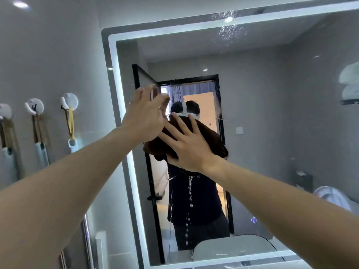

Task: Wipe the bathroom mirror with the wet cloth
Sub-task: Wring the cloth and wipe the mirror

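Note:
A large wall mirror with a lit white border fills most of the view. A dark brown wet cloth lies flat against the glass near its middle. My right hand presses on the cloth with fingers spread. My left hand is raised just left of it, fingers apart, its palm at the cloth's upper left edge. Water drops run down the glass below the cloth and speckle the top of the mirror.
On the left wall hang three round white hooks with brushes on cords. The mirror reflects a person, an open black-framed door, a shelf with folded towels and a toilet. A small blue touch icon glows at the mirror's lower right.

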`<state>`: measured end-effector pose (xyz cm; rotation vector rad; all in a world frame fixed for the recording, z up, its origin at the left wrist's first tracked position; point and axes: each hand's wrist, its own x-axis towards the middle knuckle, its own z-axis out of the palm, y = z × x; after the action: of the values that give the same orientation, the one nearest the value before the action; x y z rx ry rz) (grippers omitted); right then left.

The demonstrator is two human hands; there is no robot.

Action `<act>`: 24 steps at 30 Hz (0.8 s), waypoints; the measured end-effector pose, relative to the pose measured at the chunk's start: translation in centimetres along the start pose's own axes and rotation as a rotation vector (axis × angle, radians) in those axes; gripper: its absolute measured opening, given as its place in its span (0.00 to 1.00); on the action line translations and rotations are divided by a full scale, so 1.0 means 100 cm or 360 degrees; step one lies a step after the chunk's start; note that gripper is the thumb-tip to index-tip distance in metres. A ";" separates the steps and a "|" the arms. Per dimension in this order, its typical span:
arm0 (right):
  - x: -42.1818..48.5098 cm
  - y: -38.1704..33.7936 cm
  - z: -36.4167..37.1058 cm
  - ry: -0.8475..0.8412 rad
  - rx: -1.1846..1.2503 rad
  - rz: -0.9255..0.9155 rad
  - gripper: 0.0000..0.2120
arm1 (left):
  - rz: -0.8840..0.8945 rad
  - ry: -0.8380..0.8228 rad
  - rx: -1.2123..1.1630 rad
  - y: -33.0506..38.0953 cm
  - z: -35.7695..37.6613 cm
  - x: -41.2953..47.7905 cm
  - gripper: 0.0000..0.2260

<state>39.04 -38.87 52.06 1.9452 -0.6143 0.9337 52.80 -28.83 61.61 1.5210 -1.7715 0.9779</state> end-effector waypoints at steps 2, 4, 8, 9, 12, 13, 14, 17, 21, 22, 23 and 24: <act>-0.010 0.020 -0.006 0.0000 -0.0007 0.0076 0.36 | 0.0131 0.0000 -0.0014 0.020 0.005 0.004 0.23; -0.021 0.041 -0.013 0.0015 -0.0004 0.0165 0.36 | 0.0221 -0.0045 0.0048 0.038 0.011 0.011 0.27; -0.048 0.087 -0.024 0.0059 0.0018 0.0327 0.37 | 0.0381 -0.0131 0.0157 0.080 0.020 0.025 0.33; -0.056 0.099 -0.027 0.0056 0.0015 0.0353 0.36 | 0.0420 -0.0126 0.0123 0.091 0.023 0.027 0.33; -0.081 0.135 -0.036 0.0049 -0.0007 0.0439 0.37 | 0.0509 -0.0069 0.0000 0.123 0.034 0.034 0.36; -0.091 0.146 -0.039 0.0062 -0.0007 0.0475 0.37 | 0.0534 -0.0057 -0.0014 0.134 0.039 0.036 0.37; -0.100 0.157 -0.042 0.0080 -0.0002 0.0514 0.37 | 0.0556 -0.0051 -0.0020 0.145 0.044 0.040 0.39; -0.130 0.190 -0.050 0.0149 0.0032 0.0628 0.38 | 0.0612 -0.0081 -0.0007 0.181 0.054 0.048 0.43; -0.170 0.232 -0.059 0.0187 0.0070 0.0748 0.38 | 0.0729 -0.0159 0.0171 0.227 0.070 0.057 0.46; -0.179 0.242 -0.061 0.0192 0.0075 0.0771 0.38 | 0.0730 -0.0185 0.0224 0.238 0.075 0.058 0.48; -0.189 0.253 -0.063 0.0197 0.0080 0.0804 0.37 | 0.0724 -0.0215 0.0274 0.248 0.080 0.060 0.49; -0.198 0.264 -0.065 0.0195 0.0083 0.0846 0.37 | 0.0717 -0.0250 0.0318 0.258 0.084 0.061 0.50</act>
<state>6.07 -45.28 51.47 1.7807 -1.0714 1.3927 26.53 -37.36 58.20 1.3710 -2.2461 1.3144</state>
